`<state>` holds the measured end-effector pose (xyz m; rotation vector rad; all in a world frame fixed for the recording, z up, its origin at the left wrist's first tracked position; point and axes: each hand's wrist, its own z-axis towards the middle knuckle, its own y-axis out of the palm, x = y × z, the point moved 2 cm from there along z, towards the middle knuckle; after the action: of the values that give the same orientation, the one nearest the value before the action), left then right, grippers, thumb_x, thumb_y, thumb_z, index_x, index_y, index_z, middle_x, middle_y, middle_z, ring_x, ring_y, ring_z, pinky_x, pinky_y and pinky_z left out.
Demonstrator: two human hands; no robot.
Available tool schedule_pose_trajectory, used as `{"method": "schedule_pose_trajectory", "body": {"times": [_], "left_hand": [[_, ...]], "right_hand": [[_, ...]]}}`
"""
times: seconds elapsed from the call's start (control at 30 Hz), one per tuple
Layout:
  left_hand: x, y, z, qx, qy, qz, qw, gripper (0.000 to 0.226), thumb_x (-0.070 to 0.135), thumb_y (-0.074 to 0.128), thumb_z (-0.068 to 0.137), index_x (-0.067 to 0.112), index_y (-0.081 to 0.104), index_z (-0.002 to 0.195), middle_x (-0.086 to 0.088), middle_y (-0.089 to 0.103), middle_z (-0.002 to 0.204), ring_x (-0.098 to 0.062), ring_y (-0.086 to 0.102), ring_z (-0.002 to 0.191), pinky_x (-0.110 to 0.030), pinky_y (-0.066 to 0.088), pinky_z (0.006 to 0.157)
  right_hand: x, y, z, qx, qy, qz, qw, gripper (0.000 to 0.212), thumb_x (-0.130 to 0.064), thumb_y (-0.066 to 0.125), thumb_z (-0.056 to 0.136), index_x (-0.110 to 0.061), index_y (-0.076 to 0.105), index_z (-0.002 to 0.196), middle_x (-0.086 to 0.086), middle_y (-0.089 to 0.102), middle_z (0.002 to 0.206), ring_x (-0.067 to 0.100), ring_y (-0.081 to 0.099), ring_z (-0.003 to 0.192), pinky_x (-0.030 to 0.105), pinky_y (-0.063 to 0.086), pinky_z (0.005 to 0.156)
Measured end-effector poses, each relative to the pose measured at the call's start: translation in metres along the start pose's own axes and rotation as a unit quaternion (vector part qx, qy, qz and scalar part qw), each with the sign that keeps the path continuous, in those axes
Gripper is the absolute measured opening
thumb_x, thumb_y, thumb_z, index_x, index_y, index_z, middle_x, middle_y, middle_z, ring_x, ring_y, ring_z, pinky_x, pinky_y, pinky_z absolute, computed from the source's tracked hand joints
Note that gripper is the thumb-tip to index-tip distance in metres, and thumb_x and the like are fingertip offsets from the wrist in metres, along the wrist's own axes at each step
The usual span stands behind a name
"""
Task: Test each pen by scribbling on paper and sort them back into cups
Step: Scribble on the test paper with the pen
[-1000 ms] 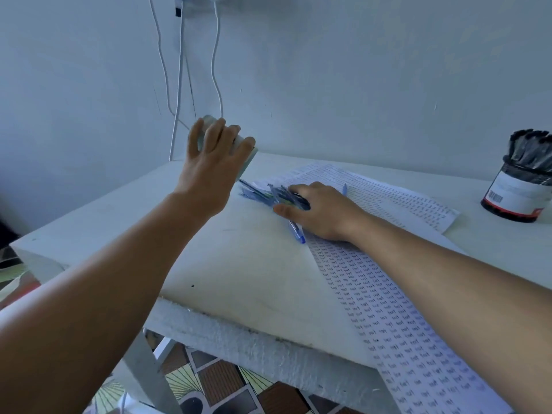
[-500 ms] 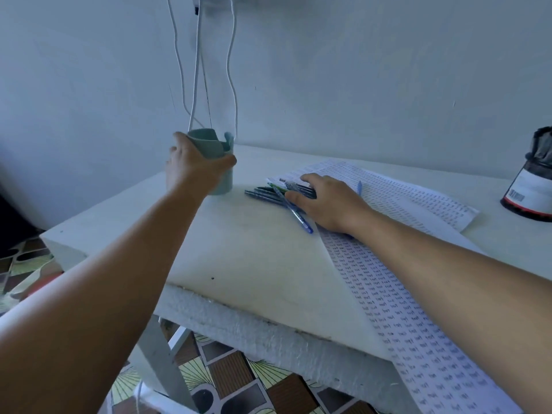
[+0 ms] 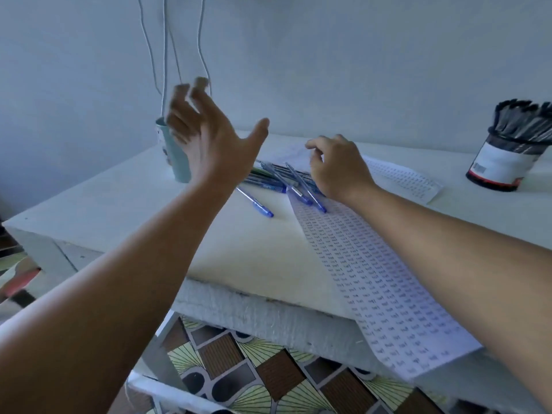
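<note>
On the white surface [image 3: 119, 201], a heap of blue pens [image 3: 277, 176] lies between the two hands, long axes running from far left toward near right, with the blue capped ends pointing toward the near edge. One loose pen [image 3: 255, 202] lies apart at the near side of the heap, on the same slant. Two of the pens reach onto the printed paper [image 3: 373, 282], a long sheet that runs from the middle of the surface out over its near edge.

The right hand [image 3: 339, 167] hovers low over the far right side of the heap, fingers curled downward; whether they touch or pinch a pen cannot be told. The left hand [image 3: 209, 138] is raised above the surface, fingers spread and slightly blurred, thumb out, holding nothing. Behind it stands a pale green cup [image 3: 176, 162], upright, just left of the heap.

At far right a labelled tin [image 3: 504, 162] stands full of dark pens. A pale wall rises behind, with white cables [image 3: 164, 55] hanging down it. Below the surface's rough edge lies a patterned floor [image 3: 268, 372].
</note>
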<state>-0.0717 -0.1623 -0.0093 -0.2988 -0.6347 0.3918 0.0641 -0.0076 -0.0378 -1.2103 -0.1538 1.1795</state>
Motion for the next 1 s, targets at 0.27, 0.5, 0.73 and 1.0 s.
{"method": "schedule_pose_trajectory", "body": {"times": [0.27, 0.5, 0.73, 1.0], "left_hand": [[0.074, 0.068, -0.032, -0.440, 0.171, 0.011, 0.881, 0.034, 0.033, 0.066, 0.089, 0.024, 0.064, 0.122, 0.001, 0.061, 0.123, -0.023, 0.053, 0.120, -0.034, 0.046, 0.093], [0.060, 0.070, -0.032, -0.501, 0.195, 0.099, 0.837, 0.026, 0.039, 0.052, 0.097, 0.029, 0.068, 0.115, 0.004, 0.064, 0.114, -0.023, 0.052, 0.115, -0.035, 0.043, 0.090], [0.026, 0.047, -0.011, -0.502, 0.169, 0.082, 0.844, 0.010, 0.031, 0.064, 0.088, 0.027, 0.069, 0.095, 0.008, 0.065, 0.099, -0.017, 0.059, 0.097, -0.035, 0.051, 0.085], [0.042, 0.044, -0.017, -0.546, 0.182, 0.052, 0.816, 0.013, 0.031, 0.073, 0.081, 0.030, 0.068, 0.093, 0.011, 0.065, 0.097, -0.013, 0.061, 0.093, -0.033, 0.051, 0.080]], "right_hand": [[0.054, -0.026, -0.019, -0.084, 0.049, -0.081, 0.992, 0.061, -0.001, 0.041, 0.093, -0.045, 0.068, 0.126, 0.008, 0.050, 0.133, 0.030, 0.050, 0.126, 0.049, 0.048, 0.104], [0.062, -0.018, -0.019, -0.083, -0.032, -0.087, 0.992, 0.059, -0.003, 0.042, 0.097, -0.042, 0.065, 0.135, 0.009, 0.057, 0.120, 0.034, 0.052, 0.123, 0.049, 0.049, 0.100], [0.049, -0.019, -0.017, -0.095, -0.115, -0.168, 0.974, 0.061, -0.004, 0.045, 0.100, -0.046, 0.056, 0.143, 0.003, 0.052, 0.116, 0.025, 0.049, 0.115, 0.043, 0.050, 0.089], [0.043, -0.022, -0.018, -0.026, -0.189, -0.215, 0.958, 0.021, -0.018, 0.060, 0.101, -0.029, 0.072, 0.113, 0.000, 0.050, 0.100, 0.023, 0.051, 0.093, 0.033, 0.038, 0.066]]}}
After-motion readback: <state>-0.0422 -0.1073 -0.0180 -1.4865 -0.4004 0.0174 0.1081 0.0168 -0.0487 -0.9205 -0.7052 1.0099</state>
